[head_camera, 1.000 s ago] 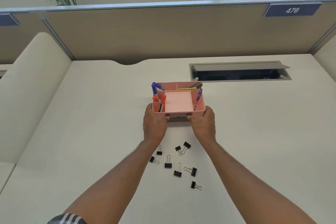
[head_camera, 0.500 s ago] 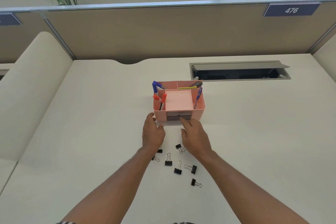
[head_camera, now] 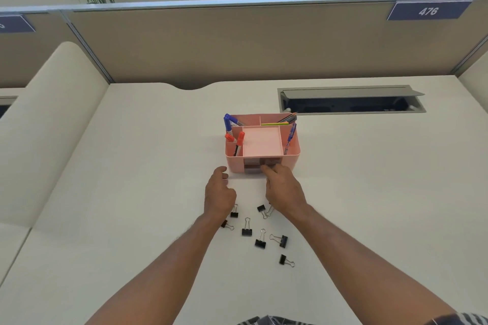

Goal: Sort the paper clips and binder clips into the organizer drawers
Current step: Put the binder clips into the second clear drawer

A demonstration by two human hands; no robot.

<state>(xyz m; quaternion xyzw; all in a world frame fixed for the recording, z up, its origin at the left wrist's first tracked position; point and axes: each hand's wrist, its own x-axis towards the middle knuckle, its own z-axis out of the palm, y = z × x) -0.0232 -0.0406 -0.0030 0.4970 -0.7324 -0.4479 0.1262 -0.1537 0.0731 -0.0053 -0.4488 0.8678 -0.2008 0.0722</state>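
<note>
A pink desk organizer [head_camera: 292, 157] stands mid-desk, with markers and pens in its outer compartments and small translucent drawers [head_camera: 252, 166] in its front face. My right hand [head_camera: 284, 190] reaches the drawer front, and its thumb and fingertips pinch the drawer's edge. Just left of the organizer's front corner, my left hand [head_camera: 219, 192] hovers with loosely curled fingers, holding nothing. Several black binder clips [head_camera: 247, 231] lie scattered on the desk below both hands; two are partly hidden under my wrists. No paper clips are visible.
An open grey cable tray [head_camera: 351, 100] is set into the desk behind and to the right of the organizer. A beige partition wall [head_camera: 237, 42] closes the back, and a curved divider [head_camera: 52, 113] rises on the left.
Both hands let go of the organizer's sides and dropped toward me. The right hand then moved up to the drawer front; the left stays beside the front corner.
</note>
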